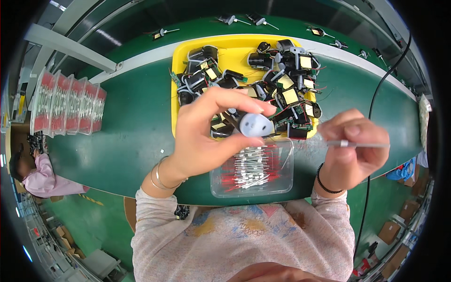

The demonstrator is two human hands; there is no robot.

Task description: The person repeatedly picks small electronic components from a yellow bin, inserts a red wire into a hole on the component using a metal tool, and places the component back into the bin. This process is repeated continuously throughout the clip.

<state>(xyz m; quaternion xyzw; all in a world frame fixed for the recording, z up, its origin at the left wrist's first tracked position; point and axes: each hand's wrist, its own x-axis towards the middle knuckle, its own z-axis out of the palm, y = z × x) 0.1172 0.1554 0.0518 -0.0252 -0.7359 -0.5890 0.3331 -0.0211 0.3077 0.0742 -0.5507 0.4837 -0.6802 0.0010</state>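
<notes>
Far left: we see pale metal frame (70, 48). Left: person in pink (47, 181). Right: black cable (373, 101). Near right: cardboard box (389, 233).

Dark-green, smooth-topped worktable (134, 117), its edges bowed by the fisheye view, bordered on the far side by a narrow white rail (145, 60), beyond which lies a long, flat green surface (202, 30); a pale-grey, straight-sided metal frame (70, 49) stands at upper left. Green floor (112, 221) shows on both sides of the near edge, with a yellow striped marking (91, 199) and a pale-grey, flat-topped piece of furniture (101, 264) at left, and brown cardboard boxes (389, 233) at right. A bright bluish-white light strip (27, 254) glows at lower left.
</notes>
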